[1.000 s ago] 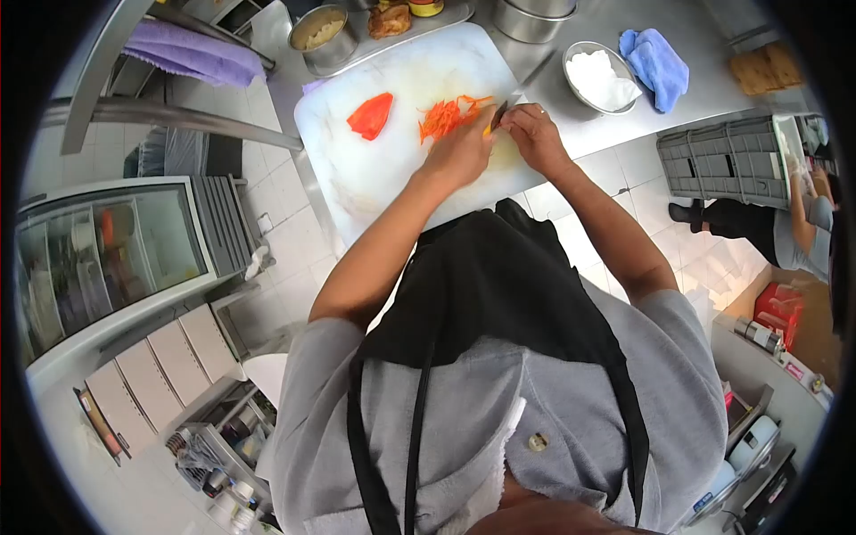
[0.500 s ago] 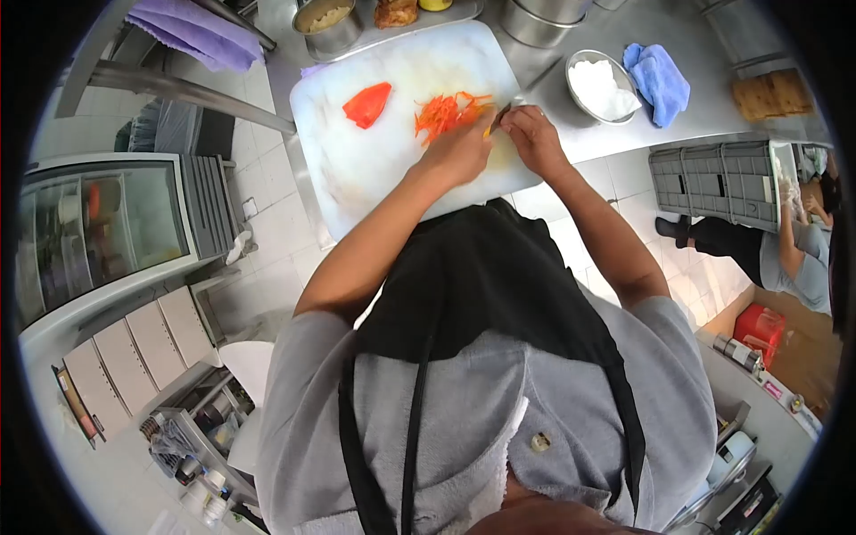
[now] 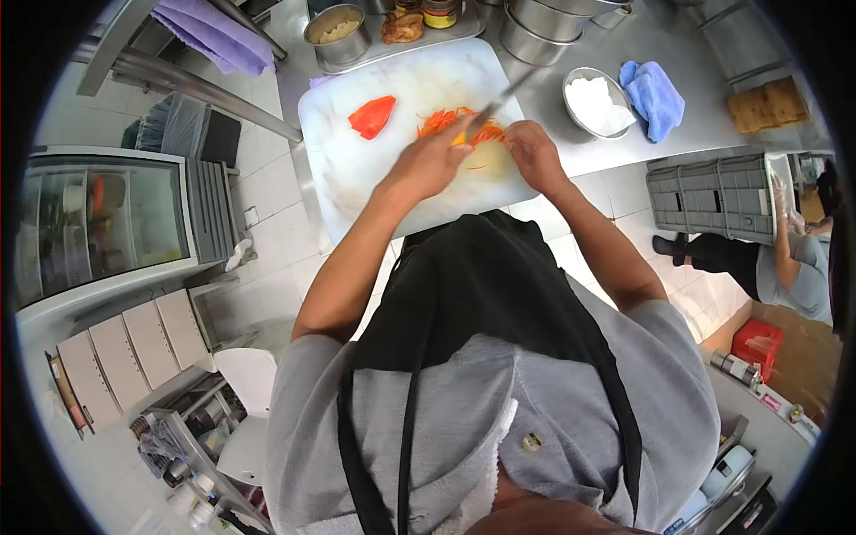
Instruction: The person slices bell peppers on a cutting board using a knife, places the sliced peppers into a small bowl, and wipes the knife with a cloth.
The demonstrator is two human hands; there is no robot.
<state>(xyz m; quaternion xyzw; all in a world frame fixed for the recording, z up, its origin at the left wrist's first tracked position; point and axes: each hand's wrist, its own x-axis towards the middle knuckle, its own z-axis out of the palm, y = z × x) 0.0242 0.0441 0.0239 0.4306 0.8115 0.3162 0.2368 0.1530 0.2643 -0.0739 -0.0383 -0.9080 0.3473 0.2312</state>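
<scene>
My left hand (image 3: 426, 166) is closed round the yellow handle of a knife (image 3: 496, 103). Its blade points up and to the right over the white cutting board (image 3: 348, 174). Under and beside the blade lies a pile of thin orange-red vegetable shreds (image 3: 439, 120). My right hand (image 3: 535, 156) is at the board's right edge, close to the shreds, with its fingers curled together; whatever they may hold is hidden. A larger red vegetable piece, perhaps pepper (image 3: 372, 117), rests apart on the board's left side.
Right of the board stand a metal bowl with white contents (image 3: 596, 105) and a blue cloth (image 3: 653, 100). Behind it are stacked metal pots (image 3: 539, 40), a tray (image 3: 437, 37) with jars, and a metal container (image 3: 337, 37). Another person (image 3: 785, 267) is at the far right.
The knife has swung away from my right fingers, and its blade is now raised over the shreds. My left hand has shifted left; my right hand has come slightly nearer to me.
</scene>
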